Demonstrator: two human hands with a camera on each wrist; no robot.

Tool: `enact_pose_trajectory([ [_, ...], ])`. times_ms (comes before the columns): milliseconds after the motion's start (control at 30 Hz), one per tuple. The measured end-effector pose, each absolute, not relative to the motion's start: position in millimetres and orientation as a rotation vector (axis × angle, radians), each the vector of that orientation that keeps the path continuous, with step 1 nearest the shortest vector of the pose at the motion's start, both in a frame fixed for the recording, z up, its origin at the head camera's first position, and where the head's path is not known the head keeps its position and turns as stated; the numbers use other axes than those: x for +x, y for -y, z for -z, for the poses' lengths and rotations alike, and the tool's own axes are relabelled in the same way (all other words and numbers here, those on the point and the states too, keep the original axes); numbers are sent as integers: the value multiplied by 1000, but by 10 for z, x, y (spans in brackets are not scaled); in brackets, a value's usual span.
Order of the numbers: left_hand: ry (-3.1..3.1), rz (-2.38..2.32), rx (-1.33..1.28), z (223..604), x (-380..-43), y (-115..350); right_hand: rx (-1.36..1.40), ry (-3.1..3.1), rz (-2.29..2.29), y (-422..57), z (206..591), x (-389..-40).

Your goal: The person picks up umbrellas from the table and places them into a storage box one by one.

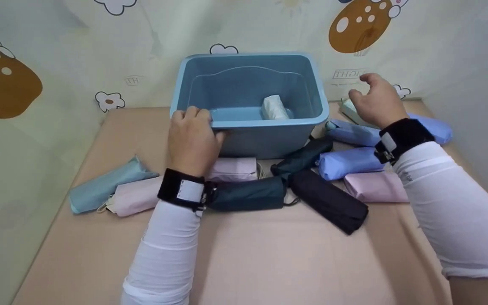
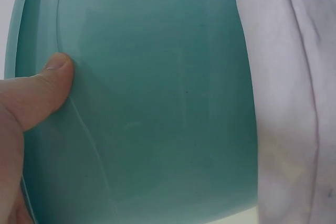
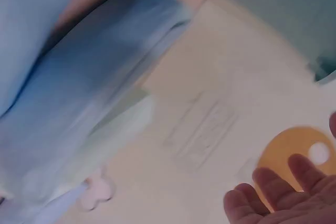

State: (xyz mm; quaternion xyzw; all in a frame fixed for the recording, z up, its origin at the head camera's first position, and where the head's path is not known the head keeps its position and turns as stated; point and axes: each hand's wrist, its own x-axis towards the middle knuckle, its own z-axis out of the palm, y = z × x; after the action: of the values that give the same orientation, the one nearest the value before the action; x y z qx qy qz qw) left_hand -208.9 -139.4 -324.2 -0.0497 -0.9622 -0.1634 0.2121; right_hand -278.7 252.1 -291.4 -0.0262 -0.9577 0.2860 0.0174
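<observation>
My left hand (image 1: 193, 140) grips the near rim of a blue plastic bin (image 1: 265, 140), fingers over the edge. In the left wrist view, the thumb (image 2: 55, 80) lies against the bin's outer wall. Inside the bin sits a whitish folded umbrella (image 1: 274, 107). To the right of the bin, my right hand (image 1: 377, 101) hovers with nothing in it, its fingers apart. Nearest to it are a pale green folded umbrella (image 1: 351, 111), partly hidden by the hand, and a blue one (image 1: 352, 132). The right wrist view shows loosely bent fingers (image 3: 273, 190) beside these umbrellas.
Several folded umbrellas lie before the bin: teal (image 1: 108, 186), pale pink (image 1: 136, 195), dark green (image 1: 248, 194), black (image 1: 328, 201), blue (image 1: 350, 163) and pink (image 1: 375, 186). A patterned wall covering (image 1: 151, 51) rises directly behind the tan table (image 1: 261, 258).
</observation>
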Motion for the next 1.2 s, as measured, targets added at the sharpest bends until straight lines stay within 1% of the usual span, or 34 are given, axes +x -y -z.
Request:
enact_pose_trajectory([
  [133,2665,448,-138,3248,-2093,1396,-95,3218,-686,-2837,3019,-2796],
  [267,2650,444,-135,3247,-2094,1391,-30,3346,-538,-3090,3118,-2781],
  [467,2650,455,-130,3235,-2087,1390,-59,3365,-552,-3413,3242,-2743],
  [767,2644,443,-141,3223,-2104,1395,-43,3400,-513,-3621,3321,-2699],
  [1000,2643,452,-136,3233,-2108,1389,-191,3297,-509,-3943,3430,-2665],
  [1200,2646,442,-140,3266,-2095,1385,-330,3337,-464,-4067,3537,-2479],
])
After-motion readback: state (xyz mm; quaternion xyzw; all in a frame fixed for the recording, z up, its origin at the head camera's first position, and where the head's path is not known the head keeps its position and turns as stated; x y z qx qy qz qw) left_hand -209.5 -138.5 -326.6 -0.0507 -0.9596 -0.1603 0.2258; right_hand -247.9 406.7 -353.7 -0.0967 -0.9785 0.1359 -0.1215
